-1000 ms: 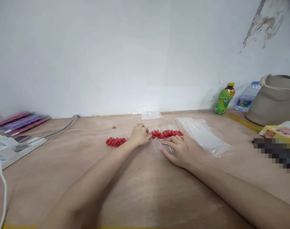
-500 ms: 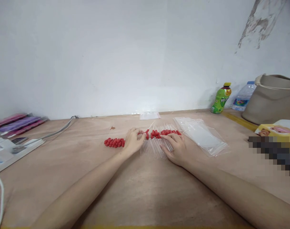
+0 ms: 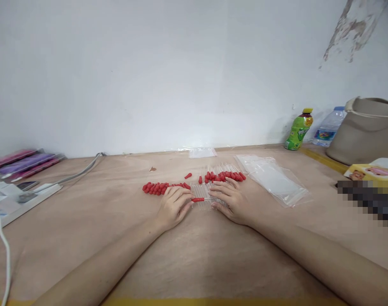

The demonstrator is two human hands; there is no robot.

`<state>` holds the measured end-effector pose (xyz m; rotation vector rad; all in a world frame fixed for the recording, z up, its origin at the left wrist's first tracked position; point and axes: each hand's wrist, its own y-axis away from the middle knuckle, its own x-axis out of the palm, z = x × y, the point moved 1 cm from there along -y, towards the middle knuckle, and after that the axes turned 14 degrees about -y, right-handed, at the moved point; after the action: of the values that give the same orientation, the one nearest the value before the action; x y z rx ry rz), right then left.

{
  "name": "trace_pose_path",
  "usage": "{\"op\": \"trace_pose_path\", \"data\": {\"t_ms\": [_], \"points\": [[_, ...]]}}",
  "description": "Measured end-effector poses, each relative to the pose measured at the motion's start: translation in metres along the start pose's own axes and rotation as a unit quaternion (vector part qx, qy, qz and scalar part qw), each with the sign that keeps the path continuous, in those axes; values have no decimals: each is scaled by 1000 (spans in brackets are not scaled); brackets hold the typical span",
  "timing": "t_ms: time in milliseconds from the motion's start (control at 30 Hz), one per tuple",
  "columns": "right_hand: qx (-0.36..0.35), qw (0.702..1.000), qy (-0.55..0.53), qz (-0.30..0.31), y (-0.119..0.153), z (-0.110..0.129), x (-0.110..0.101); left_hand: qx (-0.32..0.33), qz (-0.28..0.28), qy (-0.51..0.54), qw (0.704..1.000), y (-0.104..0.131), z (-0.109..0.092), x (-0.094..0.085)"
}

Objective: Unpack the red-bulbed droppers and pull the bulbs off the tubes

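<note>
My left hand (image 3: 174,206) pinches a red rubber dropper bulb (image 3: 198,199) between thumb and fingers. From the bulb's right end runs a thin clear tube (image 3: 207,199), whose other end lies in the fingers of my right hand (image 3: 230,200). Under and between both hands lies a row of clear tubes (image 3: 200,190). A cluster of red bulbs (image 3: 154,188) sits beyond my left hand, and another row of red bulbs (image 3: 225,175) lies just past my right fingertips. One loose red bulb (image 3: 188,175) rests apart, farther back.
Clear plastic bags (image 3: 273,178) lie right of the tubes, with a small bag (image 3: 202,152) by the wall. On the right stand a green bottle (image 3: 298,131), a water bottle (image 3: 328,127) and a beige bin (image 3: 362,131). A power strip (image 3: 37,197) and coloured packs (image 3: 28,165) are left.
Both hands have come nearer to me. The red bulb in my left hand now lies level, in line with a clear tube at my right fingers. A loose bulb shows behind.
</note>
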<state>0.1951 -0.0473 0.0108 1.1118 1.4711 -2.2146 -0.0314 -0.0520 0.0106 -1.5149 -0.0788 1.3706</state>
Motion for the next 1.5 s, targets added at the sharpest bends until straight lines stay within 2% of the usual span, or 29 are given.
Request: {"op": "trace_pose_path", "data": {"t_ms": [233,367,567,667,967,1133,1500], "points": [[-49,998,-36,-27,2,-6,11,13,16,31,999,-4,-9,2],[-62,996,-52,-39,3,-5,13,47,0,47,998,-7,-16,8],[-74,994,-71,-24,3,-3,15,64,-27,71,995,-7,-18,13],[-85,992,-86,-34,3,-4,17,71,-28,69,995,-6,-20,13],[-113,983,-142,-16,4,-3,19,102,-9,48,994,-8,-23,8],[-119,983,-142,-3,4,-1,18,99,-13,48,994,-7,-24,5],[-143,983,-109,-28,10,-4,20,86,-2,65,994,-3,-22,4]]}}
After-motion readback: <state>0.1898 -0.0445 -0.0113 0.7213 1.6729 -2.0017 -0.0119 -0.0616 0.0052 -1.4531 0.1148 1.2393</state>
